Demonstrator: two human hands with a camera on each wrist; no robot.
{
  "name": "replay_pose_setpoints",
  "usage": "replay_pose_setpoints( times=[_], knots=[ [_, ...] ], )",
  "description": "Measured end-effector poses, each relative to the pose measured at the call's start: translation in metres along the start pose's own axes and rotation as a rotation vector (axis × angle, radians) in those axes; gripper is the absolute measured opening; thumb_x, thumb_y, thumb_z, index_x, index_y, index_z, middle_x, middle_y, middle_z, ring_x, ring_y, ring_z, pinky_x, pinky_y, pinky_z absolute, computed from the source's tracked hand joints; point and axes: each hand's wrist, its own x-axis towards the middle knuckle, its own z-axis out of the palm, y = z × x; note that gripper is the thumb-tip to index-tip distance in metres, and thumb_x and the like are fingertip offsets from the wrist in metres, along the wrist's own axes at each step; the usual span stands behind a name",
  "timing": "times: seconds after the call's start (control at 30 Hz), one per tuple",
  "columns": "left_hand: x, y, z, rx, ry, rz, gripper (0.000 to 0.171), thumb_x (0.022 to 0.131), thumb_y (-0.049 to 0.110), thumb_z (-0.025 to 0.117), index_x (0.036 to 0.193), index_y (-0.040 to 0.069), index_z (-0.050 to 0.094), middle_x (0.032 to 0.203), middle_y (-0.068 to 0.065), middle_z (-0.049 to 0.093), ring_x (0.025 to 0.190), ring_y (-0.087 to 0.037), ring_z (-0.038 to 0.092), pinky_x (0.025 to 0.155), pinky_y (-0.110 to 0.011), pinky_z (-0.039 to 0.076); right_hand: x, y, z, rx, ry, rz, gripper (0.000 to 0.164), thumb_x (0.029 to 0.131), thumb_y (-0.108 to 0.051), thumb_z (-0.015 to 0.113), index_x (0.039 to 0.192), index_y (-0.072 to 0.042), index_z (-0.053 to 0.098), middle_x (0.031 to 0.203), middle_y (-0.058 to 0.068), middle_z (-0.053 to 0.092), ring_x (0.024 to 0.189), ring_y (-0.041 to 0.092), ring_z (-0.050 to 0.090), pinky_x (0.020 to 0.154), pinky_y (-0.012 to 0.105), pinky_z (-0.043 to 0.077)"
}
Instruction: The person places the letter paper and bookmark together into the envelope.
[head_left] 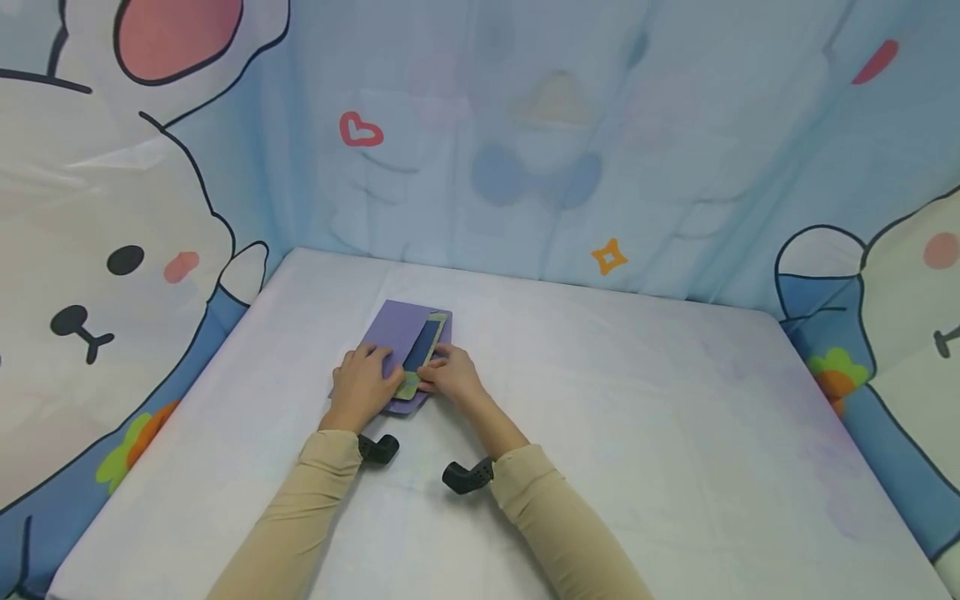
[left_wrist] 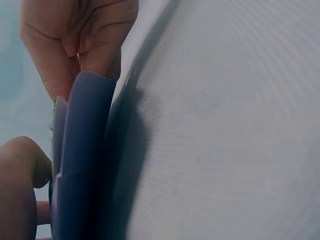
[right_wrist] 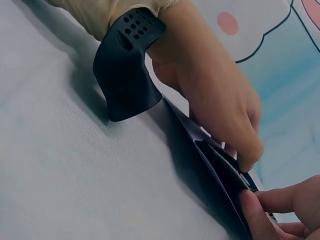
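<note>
A purple paper folder [head_left: 396,323] lies slanted on the table, its cover partly off a dark blue card with a yellow-green border [head_left: 426,343]. My left hand [head_left: 358,387] holds the folder at its near left part, fingers over the cover and thumb by the card's lower end. From the other side, my right hand [head_left: 452,375] pinches the right edge, where card and folder lie together. Seen from the left wrist, the right fingers [left_wrist: 95,55] close on the raised edge of the folder [left_wrist: 85,130]. In the right wrist view the left hand [right_wrist: 215,95] bends down over the folder.
A white cloth covers the table [head_left: 637,433], which stretches away to the right. Behind it hangs a pale blue curtain [head_left: 525,125] printed with cartoon animals. A black wrist mount [head_left: 467,477] juts from the right sleeve, another [head_left: 378,450] from the left.
</note>
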Motion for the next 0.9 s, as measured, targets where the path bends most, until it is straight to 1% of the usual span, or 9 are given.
replay_pose_setpoints(
  times=[0.13, 0.2, 0.3, 0.4, 0.5, 0.67, 0.8, 0.9],
  knots=[
    [0.0005, -0.0013, 0.0013, 0.014, 0.007, -0.002, 0.048, 0.091, 0.038, 0.053, 0.128, 0.008, 0.059, 0.136, -0.017, 0.051, 0.123, -0.038, 0.046, 0.093, -0.059, 0.038, 0.0031, -0.0003, 0.0017, -0.013, -0.010, -0.013, 0.067, 0.086, 0.000, 0.064, 0.145, 0.001, 0.032, 0.109, 0.014, 0.059, 0.063, 0.007, 0.062, 0.068, 0.023, 0.056],
    [0.0010, -0.0019, 0.0021, 0.016, 0.010, -0.007, 0.048, 0.091, 0.038, 0.053, 0.128, 0.008, 0.059, 0.135, -0.017, 0.051, 0.123, -0.038, 0.046, 0.093, -0.059, 0.038, 0.0044, 0.0005, 0.0018, 0.003, -0.018, -0.020, 0.067, 0.086, 0.000, 0.064, 0.145, 0.001, 0.033, 0.105, 0.011, 0.057, 0.063, 0.007, 0.062, 0.067, 0.022, 0.056],
    [0.0011, -0.0019, 0.0028, 0.010, 0.009, -0.008, 0.048, 0.091, 0.038, 0.053, 0.128, 0.008, 0.059, 0.135, -0.017, 0.051, 0.123, -0.038, 0.046, 0.093, -0.058, 0.038, 0.0040, 0.0024, -0.0002, 0.084, -0.031, -0.012, 0.065, 0.087, 0.002, 0.062, 0.145, 0.000, 0.034, 0.105, 0.010, 0.055, 0.067, 0.008, 0.061, 0.067, 0.022, 0.056],
    [0.0017, -0.0016, 0.0028, 0.005, 0.009, 0.000, 0.049, 0.090, 0.038, 0.052, 0.128, 0.008, 0.059, 0.135, -0.017, 0.051, 0.123, -0.038, 0.047, 0.092, -0.059, 0.038, 0.0024, 0.0049, -0.0031, 0.172, -0.042, 0.013, 0.063, 0.087, 0.004, 0.061, 0.144, -0.003, 0.036, 0.111, 0.012, 0.056, 0.070, 0.009, 0.061, 0.066, 0.021, 0.056],
    [0.0022, -0.0012, 0.0027, 0.003, 0.016, 0.003, 0.048, 0.090, 0.038, 0.052, 0.128, 0.008, 0.059, 0.134, -0.017, 0.052, 0.122, -0.038, 0.047, 0.092, -0.059, 0.038, 0.0005, 0.0064, -0.0050, 0.214, -0.053, 0.022, 0.061, 0.088, 0.004, 0.060, 0.143, -0.004, 0.036, 0.115, 0.014, 0.055, 0.074, 0.010, 0.062, 0.067, 0.021, 0.056],
    [0.0027, -0.0007, 0.0020, -0.001, 0.013, 0.000, 0.048, 0.091, 0.038, 0.050, 0.128, 0.008, 0.059, 0.134, -0.017, 0.052, 0.122, -0.038, 0.047, 0.092, -0.060, 0.038, -0.0019, 0.0030, -0.0012, 0.238, -0.051, 0.024, 0.060, 0.088, 0.005, 0.059, 0.143, -0.002, 0.035, 0.114, 0.014, 0.054, 0.076, 0.012, 0.062, 0.070, 0.024, 0.057],
    [0.0020, 0.0005, 0.0017, -0.002, 0.008, -0.002, 0.048, 0.091, 0.037, 0.051, 0.129, 0.007, 0.058, 0.134, -0.017, 0.052, 0.122, -0.038, 0.047, 0.092, -0.060, 0.039, -0.0031, -0.0017, 0.0028, 0.221, -0.063, 0.040, 0.064, 0.087, 0.006, 0.060, 0.143, -0.001, 0.032, 0.115, 0.016, 0.052, 0.075, 0.012, 0.061, 0.070, 0.024, 0.057],
    [0.0009, 0.0013, 0.0019, -0.002, 0.002, -0.001, 0.049, 0.090, 0.037, 0.051, 0.128, 0.007, 0.059, 0.134, -0.018, 0.052, 0.122, -0.038, 0.047, 0.092, -0.060, 0.039, -0.0034, -0.0019, 0.0029, 0.197, -0.074, 0.069, 0.067, 0.086, 0.006, 0.060, 0.145, -0.001, 0.029, 0.117, 0.016, 0.052, 0.073, 0.011, 0.060, 0.068, 0.022, 0.057]
  ],
)
